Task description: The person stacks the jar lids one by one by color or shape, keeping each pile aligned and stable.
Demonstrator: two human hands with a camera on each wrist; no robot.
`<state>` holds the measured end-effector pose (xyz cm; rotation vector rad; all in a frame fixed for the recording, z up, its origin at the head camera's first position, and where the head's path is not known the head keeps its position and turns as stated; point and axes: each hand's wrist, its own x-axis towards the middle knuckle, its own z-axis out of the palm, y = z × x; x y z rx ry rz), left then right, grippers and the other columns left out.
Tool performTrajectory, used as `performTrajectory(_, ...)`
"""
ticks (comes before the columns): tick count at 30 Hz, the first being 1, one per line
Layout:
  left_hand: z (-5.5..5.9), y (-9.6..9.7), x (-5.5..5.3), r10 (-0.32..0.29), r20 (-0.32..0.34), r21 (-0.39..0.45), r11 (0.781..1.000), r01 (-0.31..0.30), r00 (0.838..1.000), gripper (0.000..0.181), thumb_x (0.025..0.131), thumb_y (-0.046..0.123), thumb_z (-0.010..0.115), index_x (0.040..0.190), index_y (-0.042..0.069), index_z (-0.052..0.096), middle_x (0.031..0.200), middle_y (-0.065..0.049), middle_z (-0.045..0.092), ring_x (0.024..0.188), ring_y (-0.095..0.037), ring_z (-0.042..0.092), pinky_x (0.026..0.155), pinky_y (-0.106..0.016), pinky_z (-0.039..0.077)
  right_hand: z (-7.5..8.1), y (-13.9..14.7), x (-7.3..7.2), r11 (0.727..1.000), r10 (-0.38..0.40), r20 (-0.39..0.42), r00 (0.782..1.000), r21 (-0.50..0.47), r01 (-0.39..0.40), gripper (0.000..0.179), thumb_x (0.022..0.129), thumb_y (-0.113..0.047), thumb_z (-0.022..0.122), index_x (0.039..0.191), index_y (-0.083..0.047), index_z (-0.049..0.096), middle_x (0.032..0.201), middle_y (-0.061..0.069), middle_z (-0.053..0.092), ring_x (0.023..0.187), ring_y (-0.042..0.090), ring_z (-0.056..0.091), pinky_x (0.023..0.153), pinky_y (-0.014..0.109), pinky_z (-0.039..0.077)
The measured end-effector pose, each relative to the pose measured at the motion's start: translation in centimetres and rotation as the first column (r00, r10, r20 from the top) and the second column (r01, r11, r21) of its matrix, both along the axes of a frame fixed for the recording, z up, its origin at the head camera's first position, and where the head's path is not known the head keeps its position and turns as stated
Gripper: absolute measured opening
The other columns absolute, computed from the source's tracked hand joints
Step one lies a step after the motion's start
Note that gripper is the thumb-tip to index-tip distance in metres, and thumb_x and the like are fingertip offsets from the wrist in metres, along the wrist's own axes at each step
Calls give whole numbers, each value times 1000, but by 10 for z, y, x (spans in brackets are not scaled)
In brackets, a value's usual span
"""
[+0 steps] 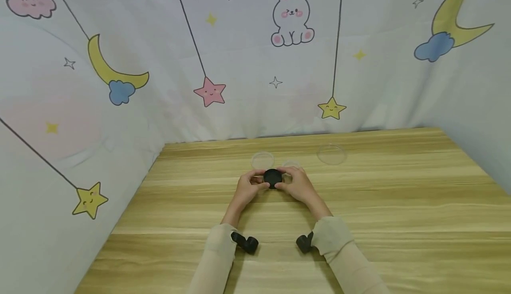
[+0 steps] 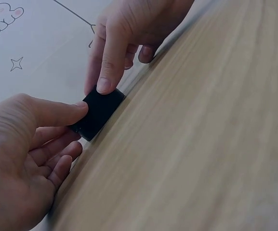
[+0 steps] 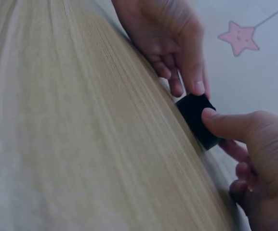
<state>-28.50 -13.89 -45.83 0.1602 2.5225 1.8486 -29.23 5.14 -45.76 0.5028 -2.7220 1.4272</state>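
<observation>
A small round black piece [image 1: 273, 178], like a short cylinder or cap, sits between both hands near the back of the table. The left hand [image 1: 249, 188] pinches its left side, thumb in front and fingers behind. From the other side the right hand [image 1: 298, 185] pinches it the same way. In the left wrist view the black piece [image 2: 100, 111] shows a dark, plain side wall close over the wood. The right wrist view shows the right thumb [image 3: 223, 124] pressed on the black piece [image 3: 195, 119]. Its far side is hidden by the fingers.
Behind the hands lie a clear round disc [image 1: 262, 159], a second clear disc [image 1: 291, 164] partly covered by the right hand, and a larger clear disc [image 1: 332, 154] at the right. A patterned cloth [image 1: 247, 121] hangs along the back edge of the wooden table [image 1: 399, 187].
</observation>
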Motion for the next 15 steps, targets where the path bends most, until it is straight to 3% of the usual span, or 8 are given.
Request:
performTrajectory(2, -1, 0, 0, 3, 2, -2, 1000, -3, 1000, 44, 84, 5, 73, 126, 1, 63, 117, -23, 65, 89, -17, 60, 73, -21, 46, -1, 0, 0, 1000, 2, -4, 1000, 1, -2, 54, 85, -21, 76, 134, -9, 60, 133, 14, 60, 128, 35, 47, 108, 53, 38)
performTrajectory(9, 33, 3, 25, -36, 10, -16, 999, 36, 999, 44, 86, 3, 70, 127, -5, 60, 121, -26, 63, 93, -24, 60, 75, -21, 46, -2, 0, 1, 1000, -1, -5, 1000, 7, 1, 54, 84, -21, 76, 134, -9, 60, 133, 14, 61, 128, 36, 47, 108, 53, 38)
performTrajectory(15, 33, 3, 24, -48, -9, -22, 999, 48, 999, 44, 86, 3, 70, 128, -5, 60, 123, -26, 63, 96, -29, 61, 76, -21, 47, -2, 1, 0, 1000, -7, -13, 1000, -1, 7, 55, 83, -21, 78, 133, -8, 60, 133, 15, 61, 129, 36, 47, 112, 54, 33)
